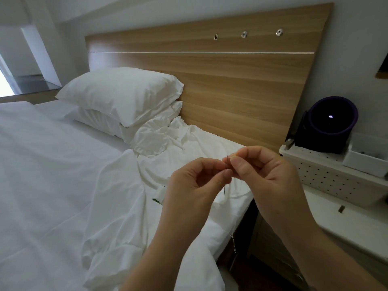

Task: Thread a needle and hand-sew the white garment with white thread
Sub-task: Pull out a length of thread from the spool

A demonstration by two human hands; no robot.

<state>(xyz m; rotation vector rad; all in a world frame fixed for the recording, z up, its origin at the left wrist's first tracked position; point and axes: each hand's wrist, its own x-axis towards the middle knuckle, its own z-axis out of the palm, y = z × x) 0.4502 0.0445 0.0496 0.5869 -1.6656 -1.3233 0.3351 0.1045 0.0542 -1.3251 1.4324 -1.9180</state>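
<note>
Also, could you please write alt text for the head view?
A left hand pinches a needle upright while the right hand pinches white thread at its top end, over a bed where a crumpled white garment lies.

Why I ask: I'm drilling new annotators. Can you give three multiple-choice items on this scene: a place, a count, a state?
1. Where does the white garment lie? A on the bed by the pillows; B on the nightstand; C on the floor.
2. How many metal fittings on the headboard? A two; B three; C five.
3. What is the left hand doing? A pinching the needle; B lying flat; C gripping a pillow.
1A, it lies crumpled beside them; 2B, three shine in a row; 3A, the needle shows below its fingertips.
</note>
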